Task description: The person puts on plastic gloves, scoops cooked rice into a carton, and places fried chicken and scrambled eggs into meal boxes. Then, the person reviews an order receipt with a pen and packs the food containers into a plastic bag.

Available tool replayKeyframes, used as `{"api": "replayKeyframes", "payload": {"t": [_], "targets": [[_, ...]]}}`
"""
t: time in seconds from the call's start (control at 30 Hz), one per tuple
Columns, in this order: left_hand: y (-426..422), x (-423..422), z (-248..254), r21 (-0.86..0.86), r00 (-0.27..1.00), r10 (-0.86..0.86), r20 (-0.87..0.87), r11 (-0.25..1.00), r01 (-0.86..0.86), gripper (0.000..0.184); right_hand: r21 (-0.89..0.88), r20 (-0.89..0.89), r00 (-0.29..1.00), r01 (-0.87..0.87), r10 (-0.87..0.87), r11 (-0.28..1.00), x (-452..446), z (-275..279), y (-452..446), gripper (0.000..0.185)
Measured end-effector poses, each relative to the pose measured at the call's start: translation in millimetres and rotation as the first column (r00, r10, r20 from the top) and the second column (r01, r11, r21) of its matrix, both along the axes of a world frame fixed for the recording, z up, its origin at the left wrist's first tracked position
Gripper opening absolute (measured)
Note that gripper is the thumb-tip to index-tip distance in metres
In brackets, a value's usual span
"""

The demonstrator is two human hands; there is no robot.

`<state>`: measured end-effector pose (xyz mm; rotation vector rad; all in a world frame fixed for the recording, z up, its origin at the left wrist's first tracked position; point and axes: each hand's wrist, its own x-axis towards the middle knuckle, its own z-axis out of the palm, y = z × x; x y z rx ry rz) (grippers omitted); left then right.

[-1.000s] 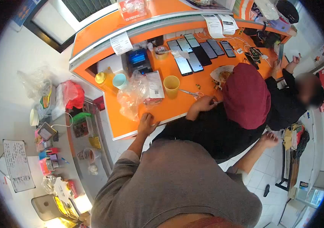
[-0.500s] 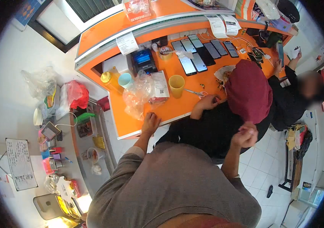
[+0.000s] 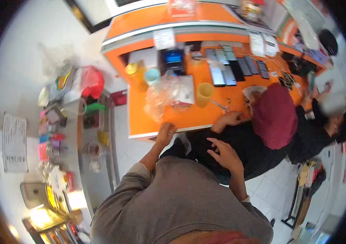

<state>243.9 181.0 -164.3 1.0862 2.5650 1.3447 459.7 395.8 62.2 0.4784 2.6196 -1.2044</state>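
Observation:
My left hand (image 3: 166,133) rests at the front edge of the orange counter (image 3: 140,124), its fingers loosely bent with nothing visible in them. Just beyond it lies a crumpled clear plastic bag (image 3: 156,101). My right hand (image 3: 226,154) is raised in front of my body, fingers apart and holding nothing, close to the black clothing of a seated person (image 3: 276,118) in a maroon head covering. That person's hand (image 3: 233,118) lies on the counter beside the scissors (image 3: 223,107). A yellow cup (image 3: 204,95) stands near the scissors.
Several phones (image 3: 217,76) lie in rows on the counter. A receipt printer (image 3: 173,63), a light blue cup (image 3: 151,76) and a yellow bottle (image 3: 134,73) stand to their left. Another person (image 3: 311,134) sits at far right. A shelf unit (image 3: 85,138) stands at left.
My right hand has come down and inward from beside the maroon head covering, and its fingers have opened from a closed shape. My left hand stays at the counter edge. The view has shifted.

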Motion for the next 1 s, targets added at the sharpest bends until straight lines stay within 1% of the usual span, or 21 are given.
{"api": "replayKeyframes", "payload": {"t": [0.03, 0.1, 0.17, 0.23, 0.3, 0.33, 0.4, 0.43, 0.5, 0.57, 0.6, 0.67, 0.7, 0.73, 0.77, 0.8, 0.87, 0.9, 0.93, 0.97, 1.0], "targets": [[-13.5, 7.3, -3.4, -0.025, 0.999, 0.027, -0.047, 0.999, -0.028, 0.024, 0.048, 0.026, 0.999, -0.022, 0.021, 0.999, -5.7, -5.7, -7.9, 0.047], [-44.1, 17.5, 8.8, -0.091, 0.978, 0.036, -0.203, 0.994, -0.055, 0.028, 0.132, 0.060, 0.992, -0.122, 0.115, 0.984, -22.0, -22.3, -28.1, 0.047], [-86.0, 27.1, 25.7, -0.169, 0.985, 0.127, -0.115, 0.975, -0.146, 0.033, 0.057, 0.010, 0.980, -0.199, 0.199, 0.978, -43.4, -34.8, -48.4, 0.046], [-125.3, 39.7, 36.7, -0.171, 0.944, 0.293, -0.155, 0.933, -0.318, 0.036, 0.052, 0.056, 0.950, -0.309, 0.306, 0.950, -66.1, -24.1, -76.8, 0.043], [-176.7, 57.4, 27.5, -0.235, 0.912, 0.401, -0.089, 0.881, -0.411, 0.036, 0.064, 0.087, 0.916, -0.398, 0.392, 0.915, -87.4, -16.6, -110.8, 0.042], [-202.2, 59.7, 22.7, -0.256, 0.895, 0.440, -0.069, 0.859, -0.443, 0.037, 0.091, 0.094, 0.882, -0.469, 0.462, 0.878, -96.8, -18.3, -128.6, 0.042], [-251.2, 83.9, 16.8, -0.277, 0.820, 0.572, -0.024, 0.784, -0.555, 0.036, 0.087, 0.147, 0.811, -0.580, 0.566, 0.810, -115.2, -19.6, -170.0, 0.042], [-281.5, 94.4, 14.8, -0.288, 0.777, 0.629, -0.016, 0.741, -0.606, 0.035, 0.083, 0.159, 0.775, -0.628, 0.611, 0.774, -126.7, -21.6, -196.0, 0.042], [-339.4, 126.8, -0.9, -0.276, 0.652, 0.759, -0.002, 0.626, -0.729, 0.034, 0.095, 0.110, 0.677, -0.736, 0.727, 0.671, -144.6, -35.5, -249.0, 0.043], [-406.9, 163.2, -27.4, -0.271, 0.513, 0.858, 0.012, 0.497, -0.824, 0.033, 0.102, 0.096, 0.591, -0.806, 0.801, 0.583, -161.7, -50.1, -314.9, 0.044], [-444.6, 182.7, -39.7, -0.272, 0.430, 0.903, 0.013, 0.417, -0.867, 0.033, 0.127, 0.071, 0.549, -0.833, 0.833, 0.538, -173.1, -61.0, -352.6, 0.043], [-513.7, 227.2, -42.3, -0.301, 0.231, 0.973, 0.011, 0.224, -0.927, 0.033, 0.159, 0.049, 0.440, -0.890, 0.897, 0.428, -184.6, -77.9, -426.9, 0.043], [-547.7, 252.6, -52.6, -0.239, 0.105, 0.994, -0.002, 0.101, -0.966, 0.033, 0.158, 0.037, 0.383, -0.914, 0.923, 0.374, -188.7, -77.7, -463.4, 0.043], [-584.0, 273.4, -64.3, -0.171, -0.011, 1.000, -0.015, -0.014, -0.985, 0.033, 0.159, 0.020, 0.338, -0.930, 0.941, 0.331, -191.7, -76.2, -499.9, 0.043], [-616.3, 292.5, -66.7, -0.203, -0.188, 0.981, 0.043, -0.176, -0.963, 0.033, 0.158, 0.009, 0.301, -0.942, 0.953, 0.296, -191.3, -74.0, -530.9, 0.043], [-655.5, 311.9, -84.5, -0.160, -0.333, 0.913, 0.236, -0.302, -0.940, 0.038, 0.110, -0.003, 0.280, -0.954, 0.960, 0.279, -187.7, -71.4, -558.5, 0.042], [-721.1, 338.0, -88.9, -0.126, -0.538, 0.743, 0.399, -0.537, -0.834, 0.049, 0.022, -0.023, 0.260, -0.965, 0.965, 0.261, -182.8, -65.8, -597.8, 0.042], [-770.9, 356.0, -113.2, -0.126, -0.501, 0.598, 0.626, -0.556, -0.822, 0.059, -0.039, 0.024, 0.224, -0.974, 0.974, 0.225, -185.0, -68.9, -613.6, 0.041], [-795.1, 356.3, -91.9, -0.146, -0.450, 0.355, 0.820, -0.630, -0.763, 0.068, -0.101, 0.069, 0.184, -0.977, 0.981, 0.190, -186.2, -77.9, -624.7, 0.041], [-815.5, 351.8, -76.8, -0.131, -0.449, 0.321, 0.834, -0.675, -0.726, 0.075, -0.164, 0.113, 0.142, -0.974, 0.983, 0.159, -188.7, -86.4, -634.6, 0.041], [-836.4, 345.7, -65.0, -0.115, -0.445, 0.289, 0.848, -0.718, -0.686, 0.084, -0.091, 0.140, 0.107, -0.989, 0.984, 0.120, -194.6, -92.3, -644.6, 0.041]]}}
